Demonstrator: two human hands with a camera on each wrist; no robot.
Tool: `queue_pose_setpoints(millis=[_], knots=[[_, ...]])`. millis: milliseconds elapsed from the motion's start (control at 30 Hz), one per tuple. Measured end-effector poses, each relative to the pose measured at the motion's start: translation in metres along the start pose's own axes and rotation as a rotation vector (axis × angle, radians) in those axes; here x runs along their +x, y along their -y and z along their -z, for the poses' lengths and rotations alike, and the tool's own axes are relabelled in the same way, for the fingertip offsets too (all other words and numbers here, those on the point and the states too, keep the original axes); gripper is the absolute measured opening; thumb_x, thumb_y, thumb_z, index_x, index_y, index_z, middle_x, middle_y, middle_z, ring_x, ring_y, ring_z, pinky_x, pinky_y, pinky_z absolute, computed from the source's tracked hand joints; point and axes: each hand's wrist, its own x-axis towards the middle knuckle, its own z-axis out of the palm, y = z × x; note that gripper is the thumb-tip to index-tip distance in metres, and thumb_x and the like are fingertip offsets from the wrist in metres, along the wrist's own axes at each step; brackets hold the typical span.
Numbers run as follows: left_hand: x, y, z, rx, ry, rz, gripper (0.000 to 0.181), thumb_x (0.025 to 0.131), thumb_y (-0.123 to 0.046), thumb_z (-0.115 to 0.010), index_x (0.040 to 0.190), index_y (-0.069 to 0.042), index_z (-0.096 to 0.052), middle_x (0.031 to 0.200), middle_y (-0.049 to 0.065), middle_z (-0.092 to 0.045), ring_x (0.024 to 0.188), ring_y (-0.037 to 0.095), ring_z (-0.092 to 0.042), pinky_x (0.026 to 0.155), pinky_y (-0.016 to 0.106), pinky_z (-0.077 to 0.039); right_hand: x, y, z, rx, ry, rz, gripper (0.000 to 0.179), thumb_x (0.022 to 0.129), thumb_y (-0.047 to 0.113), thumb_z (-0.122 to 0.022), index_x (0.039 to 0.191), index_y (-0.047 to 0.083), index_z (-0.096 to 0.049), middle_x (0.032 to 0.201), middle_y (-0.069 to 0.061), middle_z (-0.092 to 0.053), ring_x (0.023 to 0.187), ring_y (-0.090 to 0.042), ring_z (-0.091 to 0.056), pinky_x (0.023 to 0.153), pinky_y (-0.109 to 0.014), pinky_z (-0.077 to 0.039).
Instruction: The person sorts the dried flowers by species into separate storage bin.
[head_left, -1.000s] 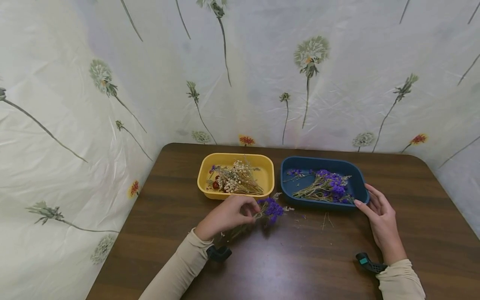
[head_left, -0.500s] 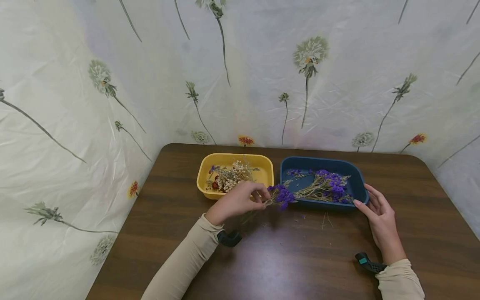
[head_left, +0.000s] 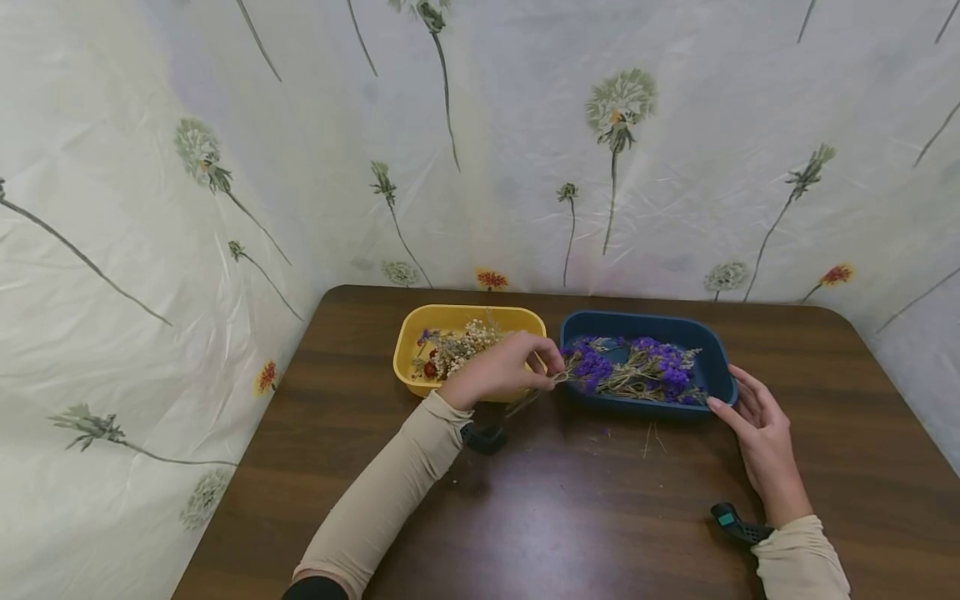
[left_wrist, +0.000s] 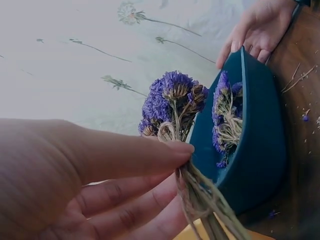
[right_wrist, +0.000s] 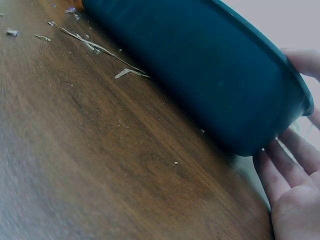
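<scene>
My left hand pinches a small bunch of dried purple flowers by its stems, just below a twine tie. The purple heads overlap the left end of a blue tray, while the stems trail back toward the near left. Inside that tray lies another bunch of purple flowers with tan stems. At the tray's near right corner, my right hand holds on, thumb at the rim and fingers along the outer wall. The right wrist view shows the fingers against the tray's underside edge.
Left of the blue tray stands a yellow tray with dried cream and red flowers, partly hidden by my left hand. Loose stem bits lie on the brown wooden table. Behind it hangs a dandelion-print curtain.
My left hand has carried the purple bunch right and away from me, from in front of the yellow tray to the blue tray's left end. The right hand has stayed at its corner.
</scene>
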Motion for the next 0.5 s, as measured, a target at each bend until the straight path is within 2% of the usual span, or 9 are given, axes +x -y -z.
queue_pose_setpoints(millis=[233, 333, 500], knots=[[0.023, -0.005, 0.005, -0.036, 0.032, -0.014, 0.014, 0.092, -0.003, -0.076, 0.105, -0.004, -0.074, 0.104, 0.01, -0.074, 0.087, 0.015, -0.072, 0.078, 0.02, -0.058, 0.0, -0.001, 0.001, 0.01, 0.0, 0.006, 0.065, 0.099, -0.003, -0.063, 0.159, 0.01, -0.039, 0.153, 0.0, -0.05, 0.132, 0.001, -0.052, 0.096, -0.003, -0.046], [0.034, -0.007, 0.006, -0.026, 0.034, -0.019, 0.013, 0.091, -0.002, -0.076, 0.104, -0.004, -0.074, 0.102, 0.009, -0.074, 0.084, 0.014, -0.069, 0.076, 0.02, -0.057, 0.0, -0.001, 0.001, 0.009, -0.003, 0.007, 0.065, 0.099, -0.002, -0.063, 0.159, 0.01, -0.039, 0.154, 0.0, -0.05, 0.132, 0.0, -0.052, 0.096, -0.003, -0.047], [0.052, -0.009, 0.006, 0.01, 0.039, 0.009, 0.013, 0.091, -0.004, -0.078, 0.104, -0.006, -0.074, 0.1, 0.006, -0.075, 0.085, 0.012, -0.068, 0.073, 0.019, -0.056, 0.0, 0.0, 0.0, -0.002, -0.006, 0.003, 0.065, 0.099, -0.002, -0.063, 0.159, 0.01, -0.04, 0.157, -0.001, -0.047, 0.134, 0.0, -0.051, 0.095, -0.003, -0.046]])
